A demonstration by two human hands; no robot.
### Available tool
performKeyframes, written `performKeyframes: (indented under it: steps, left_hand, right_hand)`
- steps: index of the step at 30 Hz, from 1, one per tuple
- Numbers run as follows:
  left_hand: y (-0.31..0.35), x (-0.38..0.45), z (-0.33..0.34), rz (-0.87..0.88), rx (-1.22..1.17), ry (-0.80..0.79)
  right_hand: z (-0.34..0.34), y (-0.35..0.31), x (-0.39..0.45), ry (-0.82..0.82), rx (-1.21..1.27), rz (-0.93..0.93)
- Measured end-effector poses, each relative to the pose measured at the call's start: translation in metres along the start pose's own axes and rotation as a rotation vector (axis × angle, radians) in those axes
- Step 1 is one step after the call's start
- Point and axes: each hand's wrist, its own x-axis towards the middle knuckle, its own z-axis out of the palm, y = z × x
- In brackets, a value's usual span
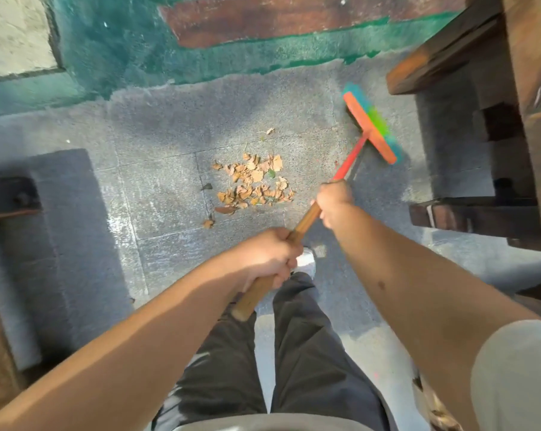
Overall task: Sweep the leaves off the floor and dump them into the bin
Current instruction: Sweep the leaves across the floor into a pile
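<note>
A pile of dry brown leaves [253,181] lies on the grey stone floor [163,194] in the middle of the head view. A broom [370,127] with an orange head and blue-green bristles is out to the right of the pile, blurred. Its red and wooden handle runs down toward me. My right hand [334,202] grips the handle where red meets wood. My left hand [270,256] is closed around the wooden end lower down. No bin is in view.
A dark wooden bench or table frame [493,88] stands close on the right of the broom head. A green painted wall [138,48] rises behind the floor. A dark metal fitting [11,194] sits at the left. My legs and a white shoe [306,262] are below.
</note>
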Motion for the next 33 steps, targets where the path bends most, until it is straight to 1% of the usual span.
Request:
performKeyframes:
  steps: [2, 5, 8, 9, 12, 15, 17, 20, 25, 29, 33]
  left_hand:
    - [0.017, 0.034, 0.010, 0.004, 0.002, -0.023]
    - [0.036, 0.078, 0.019, -0.015, 0.065, -0.043]
    - [0.040, 0.096, 0.020, -0.110, 0.017, -0.088]
    - [0.038, 0.094, 0.019, -0.118, 0.028, -0.088]
    - [0.020, 0.068, 0.008, -0.155, 0.017, -0.059]
    - [-0.002, 0.027, -0.011, -0.174, -0.008, -0.001]
    - [-0.016, -0.002, -0.026, -0.177, -0.031, 0.055]
    - [-0.039, -0.038, -0.045, -0.197, 0.018, 0.097]
    - [-0.075, -0.095, -0.070, -0.241, -0.031, 0.107]
    - [-0.092, -0.132, -0.079, -0.237, -0.064, 0.123]
    - [-0.095, -0.151, -0.074, -0.198, -0.087, 0.134]
  right_hand:
    - [-0.014, -0.007, 0.036, -0.018, 0.018, 0.037]
    - [-0.027, -0.010, 0.079, -0.013, 0.036, 0.108]
    - [-0.027, -0.003, 0.091, -0.080, 0.017, 0.108]
    - [-0.023, 0.001, 0.090, -0.094, 0.015, 0.100]
    - [-0.007, 0.008, 0.066, -0.067, -0.069, 0.118]
    - [0.019, 0.010, 0.022, -0.121, -0.164, 0.071]
    - [0.041, 0.013, -0.010, -0.134, -0.141, 0.096]
    - [0.068, 0.013, -0.055, -0.204, -0.090, 0.121]
    - [0.101, 0.023, -0.121, -0.303, -0.130, 0.131]
    - [0.115, 0.030, -0.160, -0.355, -0.205, 0.107]
    - [0.109, 0.029, -0.178, -0.344, -0.201, 0.081]
